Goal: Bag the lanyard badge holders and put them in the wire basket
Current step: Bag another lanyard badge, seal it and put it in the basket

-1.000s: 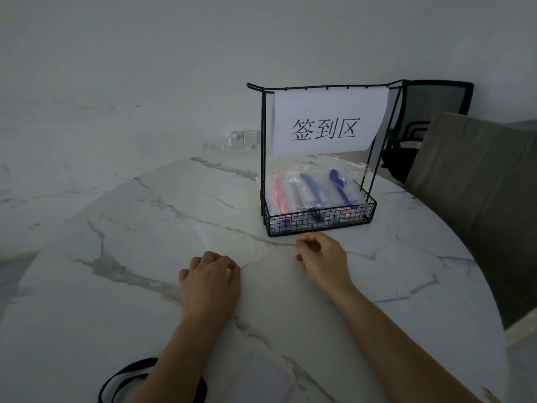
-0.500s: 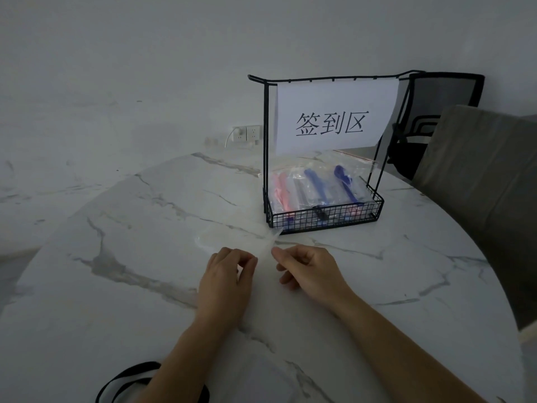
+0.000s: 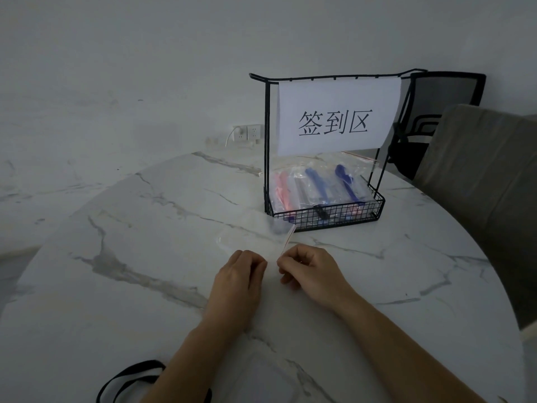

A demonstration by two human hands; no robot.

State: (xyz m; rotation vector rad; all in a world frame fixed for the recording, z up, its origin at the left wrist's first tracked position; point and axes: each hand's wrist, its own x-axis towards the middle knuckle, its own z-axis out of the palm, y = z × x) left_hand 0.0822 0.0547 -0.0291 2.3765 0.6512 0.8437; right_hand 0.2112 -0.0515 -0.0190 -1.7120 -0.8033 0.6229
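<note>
**Clear bag [image 3: 252,238] pinched at its near edge**

The left hand [image 3: 238,282] and right hand [image 3: 309,274], fingers curled, each pinch the clear bag, whose red seal strip rises beside the right hand. It lies on the marble table [image 3: 116,286], close to the near side of the wire basket [image 3: 325,221], which holds bagged lanyard badge holders [image 3: 316,184]. A black lanyard [image 3: 128,376] lies at the table's near left edge

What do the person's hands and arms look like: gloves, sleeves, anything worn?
Left hand and right hand: no gloves, no rings or watch visible. Left forearm and right forearm are uncovered to the frame edge; no sleeves, straps, cables or markings in view.
</note>
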